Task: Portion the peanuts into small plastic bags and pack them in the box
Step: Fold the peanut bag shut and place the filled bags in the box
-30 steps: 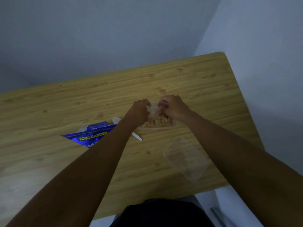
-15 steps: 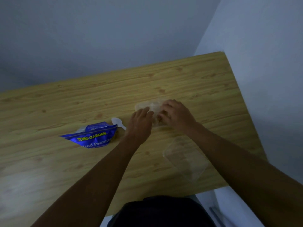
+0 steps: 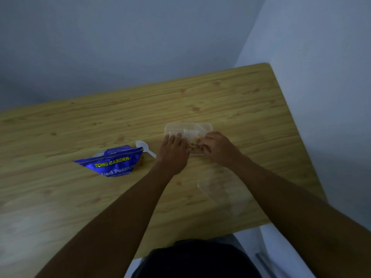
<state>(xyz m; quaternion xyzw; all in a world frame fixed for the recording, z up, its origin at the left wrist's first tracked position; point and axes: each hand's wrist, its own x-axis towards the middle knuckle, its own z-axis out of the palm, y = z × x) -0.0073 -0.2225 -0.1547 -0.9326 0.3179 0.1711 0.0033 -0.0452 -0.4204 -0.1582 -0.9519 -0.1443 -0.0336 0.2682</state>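
Dim room, grey walls; wooden tabletop (image 3: 60, 197) set into a corner. Clear plastic box (image 3: 187, 128) stands mid-table, lid (image 3: 222, 189) off and lying nearer the person. Left hand (image 3: 173, 151) and right hand (image 3: 217, 148) both press into the box, fingers curled on a small bag of peanuts (image 3: 195, 140); packing appears under way. How many bags are in cannot be told. Blue peanut packet (image 3: 112, 162) lies left, open, white spoon (image 3: 143, 147) beside it. Outstanding, by judgement: any further portions, then lidding.

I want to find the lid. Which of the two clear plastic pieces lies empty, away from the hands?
The clear piece nearest the person, beside the right forearm: nothing in it. The other, the box, holds bagged peanuts under both hands.
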